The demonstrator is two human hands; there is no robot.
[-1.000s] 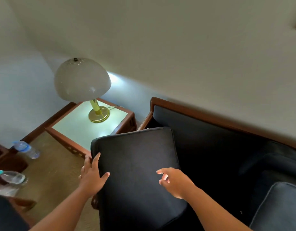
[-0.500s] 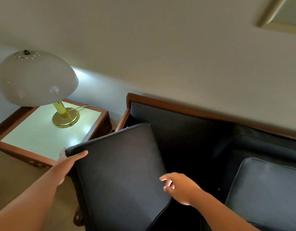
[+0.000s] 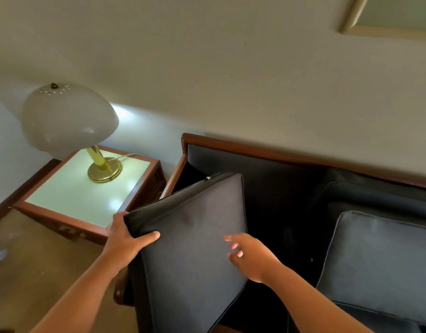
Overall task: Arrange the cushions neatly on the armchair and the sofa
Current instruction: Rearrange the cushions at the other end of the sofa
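Navy square fabric cushion (image 3: 195, 239), corner clasped by the left hand (image 3: 125, 239), likely wants the slack, empty right hand (image 3: 254, 258) steadying its far edge before seating in the dark wood-framed sofa (image 3: 267, 169).

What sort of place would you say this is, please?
Probably a living room or hotel lounge: a wood-framed sofa with a loose cushion, and beside it a side table carrying a lamp.

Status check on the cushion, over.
Left hand grips dark cushion corner; right hand open near its face. Cushion tilted at sofa left end. Lamp close on left.
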